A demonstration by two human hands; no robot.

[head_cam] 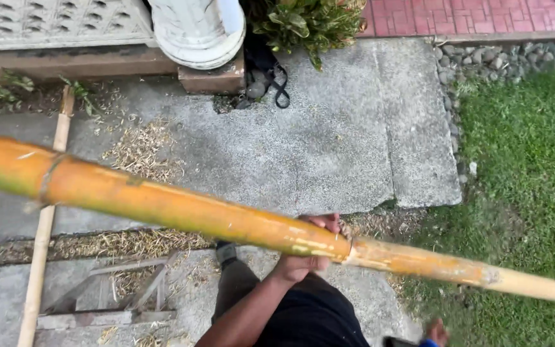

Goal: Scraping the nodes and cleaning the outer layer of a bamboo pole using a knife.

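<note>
While the orange bamboo pole [181,209] crosses above the concrete paving [329,141], it is gripped by closed left hand [309,247] fingers — the right hand [437,333], at the bottom edge, cannot be judged.

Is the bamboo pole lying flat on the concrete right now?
No, the left hand grips the orange bamboo pole and holds it raised above the concrete.

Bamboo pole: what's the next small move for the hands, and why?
Probably bring the right hand up onto the bamboo pole. Only the left hand grips it, near a node, while long lengths overhang both ways above the concrete slab. The right hand sits low at the frame edge beside a dark object.
</note>
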